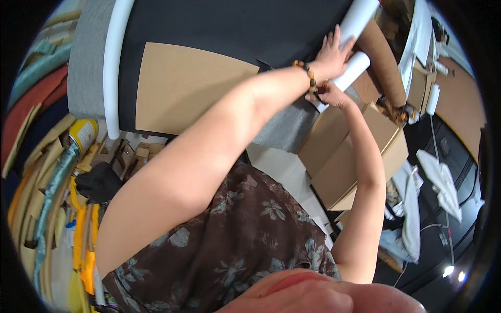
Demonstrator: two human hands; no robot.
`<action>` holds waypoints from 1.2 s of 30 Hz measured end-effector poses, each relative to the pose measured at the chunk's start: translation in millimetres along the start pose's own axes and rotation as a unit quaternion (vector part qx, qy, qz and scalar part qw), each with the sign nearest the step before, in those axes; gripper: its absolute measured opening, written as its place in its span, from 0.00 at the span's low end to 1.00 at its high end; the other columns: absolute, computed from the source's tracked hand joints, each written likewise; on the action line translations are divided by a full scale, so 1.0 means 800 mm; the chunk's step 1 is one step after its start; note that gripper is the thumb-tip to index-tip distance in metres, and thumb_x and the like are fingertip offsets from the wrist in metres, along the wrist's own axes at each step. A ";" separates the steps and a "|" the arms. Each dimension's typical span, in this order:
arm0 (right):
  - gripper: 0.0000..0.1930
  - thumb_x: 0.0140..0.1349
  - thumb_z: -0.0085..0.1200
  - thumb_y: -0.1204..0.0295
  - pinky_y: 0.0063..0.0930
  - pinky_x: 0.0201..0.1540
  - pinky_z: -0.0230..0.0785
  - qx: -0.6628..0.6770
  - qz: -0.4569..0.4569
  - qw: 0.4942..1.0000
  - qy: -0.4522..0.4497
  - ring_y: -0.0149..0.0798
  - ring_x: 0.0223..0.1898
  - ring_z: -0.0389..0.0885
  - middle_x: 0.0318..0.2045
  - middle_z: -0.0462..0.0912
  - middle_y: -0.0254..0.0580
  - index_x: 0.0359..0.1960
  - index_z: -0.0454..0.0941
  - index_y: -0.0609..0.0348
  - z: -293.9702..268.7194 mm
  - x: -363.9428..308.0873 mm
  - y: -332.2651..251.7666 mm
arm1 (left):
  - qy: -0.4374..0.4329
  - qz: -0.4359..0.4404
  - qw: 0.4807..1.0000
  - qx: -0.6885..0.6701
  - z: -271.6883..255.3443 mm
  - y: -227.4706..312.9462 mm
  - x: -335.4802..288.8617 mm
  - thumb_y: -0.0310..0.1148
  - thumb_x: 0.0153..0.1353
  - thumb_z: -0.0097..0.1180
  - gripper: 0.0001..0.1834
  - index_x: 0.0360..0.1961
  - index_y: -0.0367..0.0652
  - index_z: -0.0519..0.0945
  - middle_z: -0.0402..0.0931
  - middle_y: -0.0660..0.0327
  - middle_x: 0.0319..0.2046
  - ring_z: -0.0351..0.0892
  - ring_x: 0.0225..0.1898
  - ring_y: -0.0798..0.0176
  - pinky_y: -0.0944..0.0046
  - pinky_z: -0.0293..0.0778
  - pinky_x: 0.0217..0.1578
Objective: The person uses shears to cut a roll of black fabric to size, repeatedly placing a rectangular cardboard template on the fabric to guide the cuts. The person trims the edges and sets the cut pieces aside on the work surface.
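Observation:
My left hand (335,56), with a beaded bracelet (311,76) on the wrist, lies with fingers spread against a white roll (359,23) at the right side of a black sheet (229,26). Just below it, my right hand (332,95) has its fingers closed near the bracelet. Something small and dark shows at those fingertips, too hidden to name. A shorter white roll (354,70) lies beside both hands. On the black sheet rests a flat tan board (188,86), partly covered by my left forearm. A thin dark object (265,63) lies by the board's upper right corner.
Another white roll (113,68) borders the sheet's left side, over grey material (90,62). A brown roll (383,62) and cardboard boxes (344,151) stand at the right. Several fabric rolls and a yellow can (83,133) crowd the left. A cord (441,172) hangs far right.

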State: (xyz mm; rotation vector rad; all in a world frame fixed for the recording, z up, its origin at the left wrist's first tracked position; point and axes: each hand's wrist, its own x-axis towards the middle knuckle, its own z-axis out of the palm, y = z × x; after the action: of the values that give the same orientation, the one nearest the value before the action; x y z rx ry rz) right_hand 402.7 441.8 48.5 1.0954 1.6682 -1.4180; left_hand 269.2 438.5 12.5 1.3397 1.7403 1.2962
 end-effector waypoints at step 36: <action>0.10 0.60 0.64 0.65 0.18 0.20 0.59 -0.051 0.004 0.994 -0.101 0.21 0.18 0.66 0.20 0.72 0.25 0.34 0.76 0.56 -0.022 0.029 -0.051 | 0.445 -0.326 0.772 0.315 -0.250 -0.105 -0.407 0.37 0.57 0.58 0.23 0.51 0.39 0.69 0.64 0.45 0.55 0.60 0.60 0.42 0.39 0.53 0.61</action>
State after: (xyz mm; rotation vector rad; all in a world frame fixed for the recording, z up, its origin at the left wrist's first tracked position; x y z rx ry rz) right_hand 356.7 461.2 47.5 0.8710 1.5712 -1.3748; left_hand 169.6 62.5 -29.5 0.1654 3.1186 0.9786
